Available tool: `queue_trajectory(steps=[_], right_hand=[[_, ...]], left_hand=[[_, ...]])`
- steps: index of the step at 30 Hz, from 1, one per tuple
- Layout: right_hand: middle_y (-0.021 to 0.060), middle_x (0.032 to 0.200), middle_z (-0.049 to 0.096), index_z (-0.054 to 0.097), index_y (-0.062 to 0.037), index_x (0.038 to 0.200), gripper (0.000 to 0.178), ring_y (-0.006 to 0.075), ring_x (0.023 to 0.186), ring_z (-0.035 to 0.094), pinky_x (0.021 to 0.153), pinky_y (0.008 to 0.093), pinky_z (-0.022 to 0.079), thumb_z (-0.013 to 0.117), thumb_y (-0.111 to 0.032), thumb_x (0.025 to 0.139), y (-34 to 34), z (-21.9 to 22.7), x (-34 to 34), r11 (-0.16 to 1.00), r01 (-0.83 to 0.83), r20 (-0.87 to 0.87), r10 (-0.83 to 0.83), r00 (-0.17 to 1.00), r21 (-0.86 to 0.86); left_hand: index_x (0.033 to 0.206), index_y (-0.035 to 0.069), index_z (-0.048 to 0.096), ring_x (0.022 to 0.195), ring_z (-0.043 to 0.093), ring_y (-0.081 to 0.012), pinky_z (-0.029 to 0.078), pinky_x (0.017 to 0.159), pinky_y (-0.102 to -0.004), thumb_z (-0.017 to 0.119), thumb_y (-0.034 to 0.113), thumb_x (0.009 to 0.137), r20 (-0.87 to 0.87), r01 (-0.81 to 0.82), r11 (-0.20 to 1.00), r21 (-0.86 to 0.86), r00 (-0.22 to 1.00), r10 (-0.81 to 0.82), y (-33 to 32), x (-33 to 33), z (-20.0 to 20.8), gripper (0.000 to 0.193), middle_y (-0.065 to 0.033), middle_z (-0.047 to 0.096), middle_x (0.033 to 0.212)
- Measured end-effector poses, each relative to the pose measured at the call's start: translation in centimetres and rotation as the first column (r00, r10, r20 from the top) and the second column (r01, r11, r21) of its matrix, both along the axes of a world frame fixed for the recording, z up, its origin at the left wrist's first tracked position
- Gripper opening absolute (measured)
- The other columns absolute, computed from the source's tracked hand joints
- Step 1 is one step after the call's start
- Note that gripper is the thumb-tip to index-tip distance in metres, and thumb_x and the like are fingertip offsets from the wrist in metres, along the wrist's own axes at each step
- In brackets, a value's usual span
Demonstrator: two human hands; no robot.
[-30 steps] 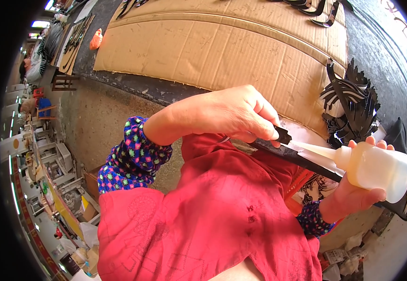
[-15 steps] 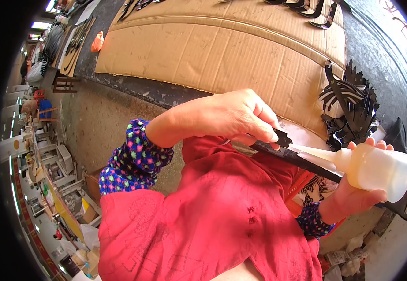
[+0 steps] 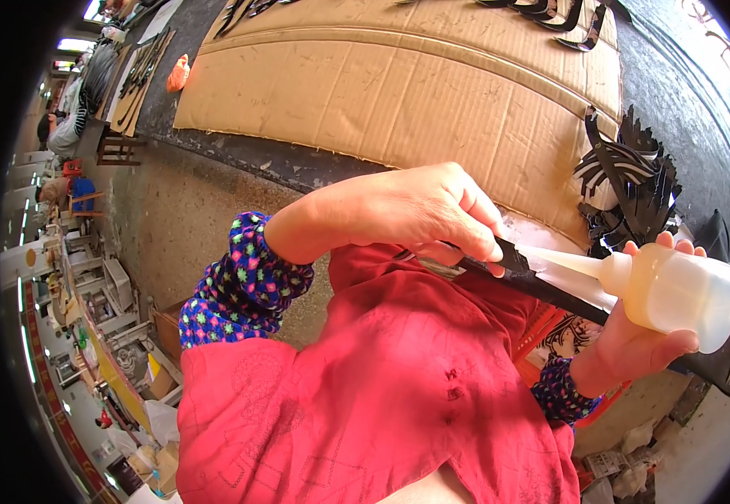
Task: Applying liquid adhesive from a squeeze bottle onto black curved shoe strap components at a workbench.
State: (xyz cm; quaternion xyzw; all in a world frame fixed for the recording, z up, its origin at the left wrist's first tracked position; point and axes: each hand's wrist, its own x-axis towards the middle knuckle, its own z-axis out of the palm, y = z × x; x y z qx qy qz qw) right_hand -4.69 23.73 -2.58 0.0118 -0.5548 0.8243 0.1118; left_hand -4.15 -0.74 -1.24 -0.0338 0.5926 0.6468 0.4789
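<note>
My left hand [image 3: 432, 210] pinches a black piece with a jagged edge [image 3: 516, 258] between thumb and fingers, close to the table's near edge. My right hand [image 3: 634, 349] is wrapped round a translucent white squeeze bottle [image 3: 688, 294], tipped on its side and partly filled with pale yellowish liquid. Its long tapered nozzle [image 3: 562, 260] points left, with the tip at the black piece. Whether liquid is coming out is too small to see. Just behind the bottle lies a pile of black jagged-edged pieces [image 3: 629, 181], some striped with white.
A large cardboard sheet [image 3: 365, 92] covers much of the dark table [image 3: 255, 158]. Several curved black strips [image 3: 579, 34] lie along its far side. Left of the sheet sits a small orange bundle [image 3: 178, 74]. Farther left are a wooden stool [image 3: 119, 151] and a blue seat [image 3: 82, 193].
The bottle's nozzle has shifted slightly up along the black piece, and the piece is tilted a little differently. Both hands keep their hold.
</note>
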Motion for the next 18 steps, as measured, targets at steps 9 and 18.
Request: queue_trajectory(steps=[9,18], right_hand=[[0.0118,0.113,0.041,0.031,-0.0022,0.120,0.094,0.0312,0.107,0.042,0.079,0.0491,0.045,0.073,-0.054,0.054,-0.04,0.00,0.06,0.997,-0.046,0.006,0.046,0.999,-0.058],[0.0125,0.114,0.040,0.029,-0.0024,0.120,0.093,0.0317,0.108,0.041,0.080,0.0505,0.044,0.074,-0.052,0.055,-0.03,-0.17,-0.01,0.994,-0.074,-0.008,0.074,0.997,-0.074]], left_hand=[[0.088,0.000,0.062,0.048,0.033,-0.0002,0.025,0.042,-0.0168,0.058,0.015,0.079,0.009,0.018,0.999,0.044,1.000,-0.019,-0.04,-0.03,-0.18,0.018,0.0063,0.046,0.057],[0.087,0.000,0.062,0.048,0.032,-0.0002,0.023,0.041,-0.0170,0.059,0.015,0.079,0.020,0.017,0.998,0.053,1.000,-0.018,-0.05,-0.04,-0.22,0.017,0.0063,0.045,0.057]])
